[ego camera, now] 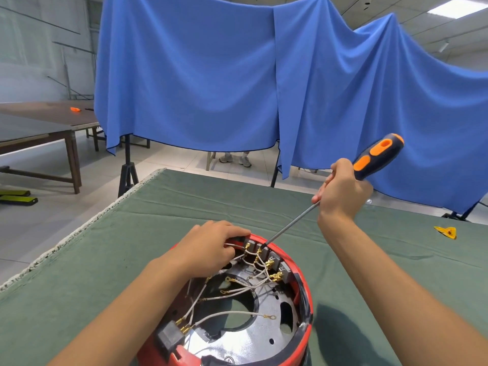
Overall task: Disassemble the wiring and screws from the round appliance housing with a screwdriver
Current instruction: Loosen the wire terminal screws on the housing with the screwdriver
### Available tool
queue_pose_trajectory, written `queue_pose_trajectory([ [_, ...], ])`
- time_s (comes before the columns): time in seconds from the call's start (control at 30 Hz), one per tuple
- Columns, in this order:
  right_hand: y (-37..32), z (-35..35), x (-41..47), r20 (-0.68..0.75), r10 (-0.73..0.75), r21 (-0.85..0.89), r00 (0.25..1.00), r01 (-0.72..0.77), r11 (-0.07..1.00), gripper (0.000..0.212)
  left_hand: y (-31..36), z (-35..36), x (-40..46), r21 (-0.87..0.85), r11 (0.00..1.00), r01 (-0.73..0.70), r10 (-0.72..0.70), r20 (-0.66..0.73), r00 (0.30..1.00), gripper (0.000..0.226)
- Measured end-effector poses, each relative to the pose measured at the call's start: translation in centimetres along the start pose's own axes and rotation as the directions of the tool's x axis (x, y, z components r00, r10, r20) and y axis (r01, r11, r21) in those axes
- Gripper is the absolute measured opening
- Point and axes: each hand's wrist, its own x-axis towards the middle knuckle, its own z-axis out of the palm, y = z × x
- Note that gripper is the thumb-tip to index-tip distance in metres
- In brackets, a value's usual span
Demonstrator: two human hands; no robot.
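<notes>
A round red housing [306, 299] with a black metal plate inside lies on the green cloth at the bottom centre. White wires [237, 289] with brass terminals run across it to grey switch blocks [274, 260] along the far rim. My left hand [208, 247] grips the housing's far left rim and covers part of the wiring there. My right hand [340, 191] holds a screwdriver [377, 155] with an orange and dark blue handle. Its long shaft slants down to the left, and the tip sits at a terminal on the far rim.
The green cloth [184, 207] covers the worktable, whose left edge runs diagonally. A small yellow part [446, 231] lies at the right. Blue sheets [211, 75] hang behind, with a black stand [128, 170] and wooden tables [47, 120] at the left. Someone's shoes [235, 158] show under the sheet.
</notes>
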Motion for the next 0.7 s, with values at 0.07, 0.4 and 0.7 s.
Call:
queue_pose_trajectory([
  [0.07,-0.8,0.2,-1.5,0.093,-0.102,0.030,0.990,0.100,0.995,0.022,0.0,0.0,0.0,-0.001,1.000,0.000,0.000,-0.002,1.000,0.055],
  [0.4,-2.4,1.3,-6.2,0.372,-0.377,-0.013,0.849,0.410,0.912,0.033,0.1,0.0,-0.1,0.009,1.000,0.000,0.000,-0.009,1.000,0.054],
  [0.7,-2.3,2.5,-5.6,0.356,-0.287,-0.061,0.889,0.328,0.943,0.031,-0.1,0.3,0.1,0.017,1.000,0.000,0.000,-0.010,1.000,0.054],
])
